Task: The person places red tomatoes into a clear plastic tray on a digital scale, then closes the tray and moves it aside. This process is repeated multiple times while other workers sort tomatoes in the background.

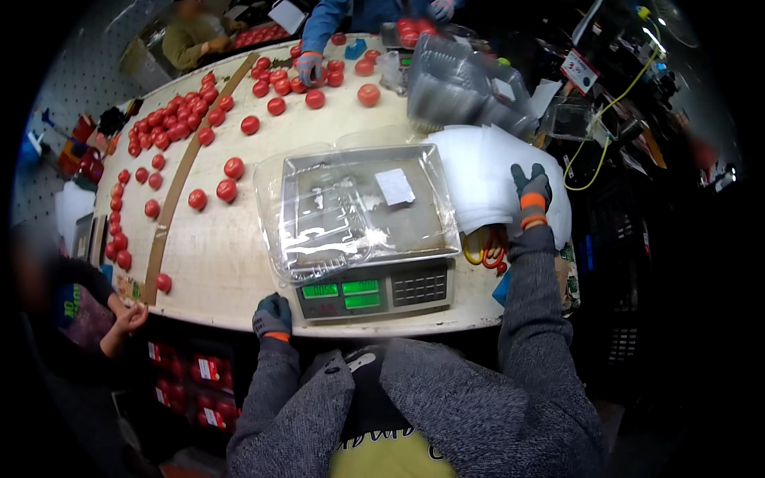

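Note:
My left hand [274, 314], in a grey-green work glove with an orange cuff, rests at the table's front edge beside the scale. Its fingers are curled, with nothing seen in them. My right hand [531, 190], gloved alike, lies with spread fingers over a stack of white foam sheets [478, 173]. Between my hands stands a digital weighing scale [373, 291] with green lit displays. On its metal pan sits an open clear plastic clamshell container [326, 227]. A small white paper slip [394, 186] lies in the pan area, right of centre.
Loose tomatoes [173, 119] spread over the left and back of the table [334, 122], along a brown strip [185, 161]. Stacked clear containers [445, 83] stand behind the foam sheets. Scissors [484, 246] lie near my right forearm. A co-worker's gloved hand [309, 67] touches tomatoes opposite.

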### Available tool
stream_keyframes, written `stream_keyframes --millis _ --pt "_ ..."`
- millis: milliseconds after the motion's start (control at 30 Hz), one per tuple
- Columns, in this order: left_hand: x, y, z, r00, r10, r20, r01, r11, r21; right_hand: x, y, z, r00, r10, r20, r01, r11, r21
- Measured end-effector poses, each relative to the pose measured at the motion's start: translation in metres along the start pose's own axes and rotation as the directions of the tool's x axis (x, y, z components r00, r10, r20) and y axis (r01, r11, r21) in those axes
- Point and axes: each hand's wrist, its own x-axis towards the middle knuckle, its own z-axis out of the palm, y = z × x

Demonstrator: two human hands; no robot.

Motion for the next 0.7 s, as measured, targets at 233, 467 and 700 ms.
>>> stream_keyframes --millis 233,467,700 --pt "-0.003 0.004 -0.005 0.986 0.145 -0.085 -0.142 0.989 0.038 0.042 0.034 0.025 0.899 -0.26 0.353 0.337 0.925 -0.177" --pt "-0.003 0.011 -0.01 0.998 0.066 -0.001 -0.066 0.996 0.063 0.07 0.051 -0.023 0.968 -0.213 0.135 0.166 0.942 0.293" --pt "-0.004 0.014 -0.012 0.998 0.065 -0.016 -0.064 0.997 0.052 -0.033 -0.088 -0.047 0.768 -0.64 0.026 0.411 0.523 0.747"
